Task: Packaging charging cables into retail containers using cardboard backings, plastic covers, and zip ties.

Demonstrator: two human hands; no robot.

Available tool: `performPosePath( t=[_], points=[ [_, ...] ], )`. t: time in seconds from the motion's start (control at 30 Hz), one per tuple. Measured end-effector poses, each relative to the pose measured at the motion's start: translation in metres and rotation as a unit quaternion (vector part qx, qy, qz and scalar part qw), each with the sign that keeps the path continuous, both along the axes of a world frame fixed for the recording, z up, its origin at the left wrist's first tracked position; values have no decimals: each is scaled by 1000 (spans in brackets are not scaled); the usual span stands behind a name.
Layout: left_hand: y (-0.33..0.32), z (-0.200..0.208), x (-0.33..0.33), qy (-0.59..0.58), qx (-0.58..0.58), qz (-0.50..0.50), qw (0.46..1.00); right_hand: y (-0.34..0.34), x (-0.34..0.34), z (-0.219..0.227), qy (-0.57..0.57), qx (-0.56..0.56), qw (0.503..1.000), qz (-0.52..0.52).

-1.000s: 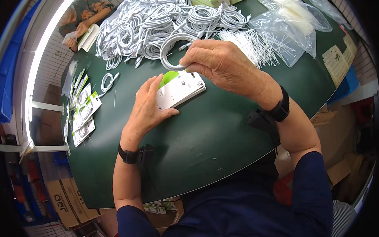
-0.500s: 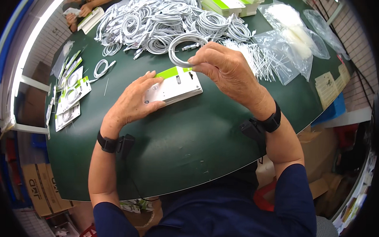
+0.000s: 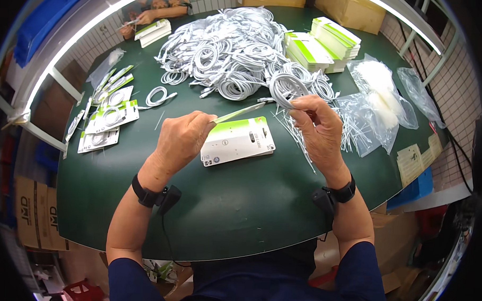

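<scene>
- Left hand [image 3: 183, 140]: fingers closed, gripping one card [image 3: 238, 114] by its near end; card seen almost edge-on, tilted, its far end toward the coil; contact between card and coil cannot be told
- Right hand [image 3: 321, 133]: thumb and fingers pinched on the lower edge of a grey-white coil [image 3: 276, 93]; coil held up in front of the cable pile [image 3: 218, 54]
- Stack [image 3: 236, 144]: green-and-white cards, lying flat on the green table [image 3: 217, 218], below and between the hands
- Strips [image 3: 353, 134]: thin, white, spread beside and behind the right hand; clear bags [image 3: 378, 110] adjoin them on the right
- Card piles [image 3: 313, 52]: at the right of the cable pile
- Left side: carded cables [image 3: 112, 117] overlapping; a loose cable [image 3: 157, 97] just beside them
- Wrists: a black band [image 3: 144, 190] on each
</scene>
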State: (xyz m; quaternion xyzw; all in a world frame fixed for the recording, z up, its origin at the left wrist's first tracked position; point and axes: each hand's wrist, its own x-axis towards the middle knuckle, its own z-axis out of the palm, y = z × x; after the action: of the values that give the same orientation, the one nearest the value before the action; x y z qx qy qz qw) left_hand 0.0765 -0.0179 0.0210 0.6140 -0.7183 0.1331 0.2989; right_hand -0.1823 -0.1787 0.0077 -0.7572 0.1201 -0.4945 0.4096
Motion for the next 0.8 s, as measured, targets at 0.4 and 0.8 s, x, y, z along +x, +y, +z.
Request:
performPosePath(
  t=[0.4, 0.8],
  points=[
    [87, -18, -73, -86, 121, -17, 989, 53, 9, 9, 38, -131, 988, 78],
    [71, -34, -70, -16, 87, 17, 996, 71, 26, -16, 112, -231, 966, 40]
  ],
)
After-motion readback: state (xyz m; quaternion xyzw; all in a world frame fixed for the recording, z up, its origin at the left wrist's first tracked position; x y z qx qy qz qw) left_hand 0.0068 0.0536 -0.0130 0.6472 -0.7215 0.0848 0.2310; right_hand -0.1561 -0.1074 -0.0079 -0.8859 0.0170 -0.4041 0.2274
